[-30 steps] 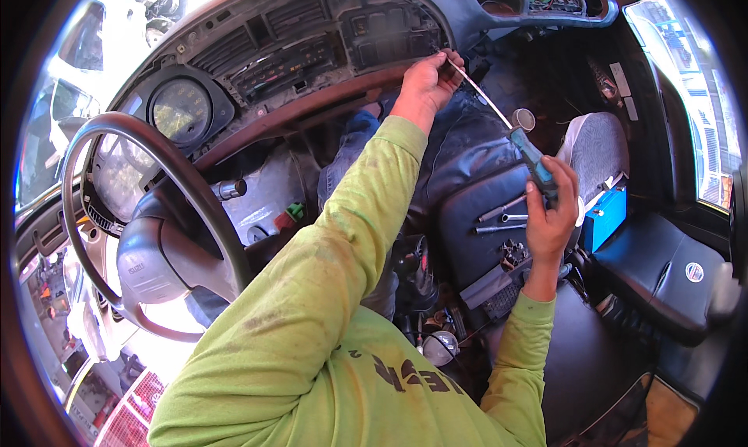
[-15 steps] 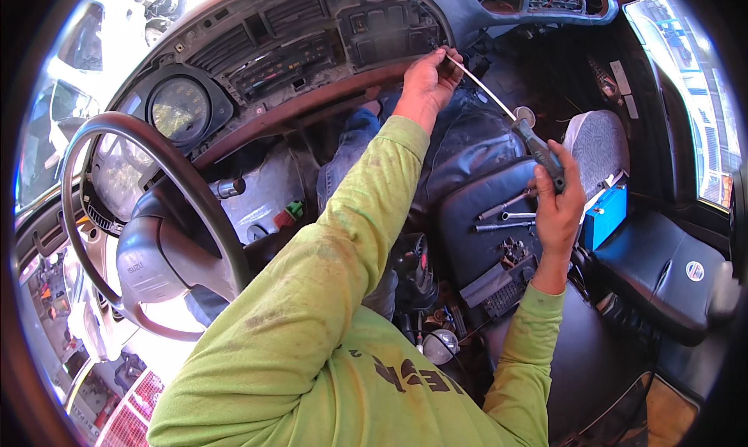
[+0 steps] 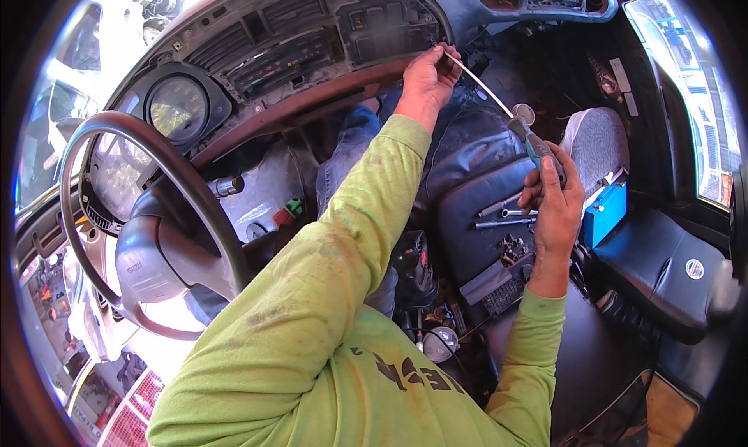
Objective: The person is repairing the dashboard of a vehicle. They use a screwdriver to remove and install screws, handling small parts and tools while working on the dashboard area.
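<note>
My left hand [image 3: 427, 85] has its fingers closed around the tip end of a long screwdriver at the right end of the bare dashboard frame [image 3: 389, 42]; what exactly the fingertips cover is hidden. The screwdriver's pale shaft [image 3: 485, 86] slants down to its dark grey-blue handle [image 3: 531, 143], which my right hand [image 3: 553, 202] grips above the black seat. A small round metal disc [image 3: 523, 114] shows just behind the shaft. Metal tools [image 3: 499, 225] and a pile of small parts [image 3: 514, 251] lie on the seat below and left of my right hand.
A steering wheel [image 3: 232, 248] and instrument cluster [image 3: 175, 108] are at left. A blue case [image 3: 608, 213] stands on the right seat [image 3: 654, 260]. Another person's jeans-clad leg [image 3: 351, 143] seems to show under the dashboard. Assorted items [image 3: 440, 342] crowd the centre console.
My right hand and the screwdriver handle moved slightly right and up from a second ago, and the handle has turned in my fingers. My left hand stays at the dashboard edge, shifted very slightly.
</note>
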Demonstrator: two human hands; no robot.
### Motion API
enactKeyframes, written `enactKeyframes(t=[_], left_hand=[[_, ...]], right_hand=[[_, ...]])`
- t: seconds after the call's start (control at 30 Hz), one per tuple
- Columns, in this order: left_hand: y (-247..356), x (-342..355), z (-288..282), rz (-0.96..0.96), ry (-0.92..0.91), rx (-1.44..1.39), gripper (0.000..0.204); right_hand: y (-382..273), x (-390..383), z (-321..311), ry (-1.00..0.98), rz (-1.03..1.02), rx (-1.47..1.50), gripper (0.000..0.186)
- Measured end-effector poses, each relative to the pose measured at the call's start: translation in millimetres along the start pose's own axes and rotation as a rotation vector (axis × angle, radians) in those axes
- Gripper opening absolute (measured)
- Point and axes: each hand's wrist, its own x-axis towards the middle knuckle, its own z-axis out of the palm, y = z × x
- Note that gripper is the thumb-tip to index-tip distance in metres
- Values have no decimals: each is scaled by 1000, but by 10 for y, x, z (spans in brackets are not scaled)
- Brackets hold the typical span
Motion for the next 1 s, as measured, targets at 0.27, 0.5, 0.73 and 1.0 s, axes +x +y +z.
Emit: enactKeyframes(t=[0.27, 0.5, 0.73, 1.0], left_hand=[[-10, -36, 29, 8, 36, -16, 13], [-35, -35, 52, 34, 80, -14, 9], [-36, -18, 64, -28, 37, -86, 10], [-27, -78, 103, -41, -1, 12, 14]], right_hand=[[173, 248, -127, 25, -503, -497, 32], [119, 87, -72, -15, -24, 30, 34], [165, 206, -202, 20, -397, -575, 27], [347, 202, -231, -81, 242, 126, 37]])
